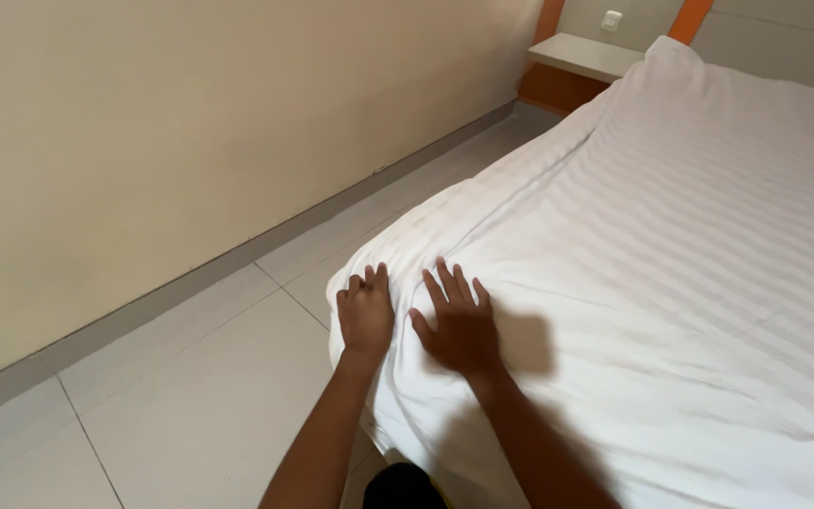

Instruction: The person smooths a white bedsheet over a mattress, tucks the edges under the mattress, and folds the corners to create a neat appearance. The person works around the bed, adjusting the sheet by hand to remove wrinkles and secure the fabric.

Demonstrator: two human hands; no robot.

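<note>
1. Across the right side of the view, a bed (pixel 708 236) lies under a white striped sheet (pixel 671 283), whose near corner hangs over the mattress edge.
2. Left of it runs a pale tiled floor (pixel 190 377), meeting a cream wall (pixel 190 123).
3. At the far end stands a small bedside shelf (pixel 581 55).
4. On the sheet's corner, the right hand (pixel 462 325) lies flat, fingers spread and released.
5. Just beside it, the left hand (pixel 366 313) rests on the corner edge, fingers curled loosely on the sheet, gripping nothing.

Beige wall (pixel 190 123), pale tiled floor (pixel 181 396), white bedside shelf (pixel 584 55)
</note>
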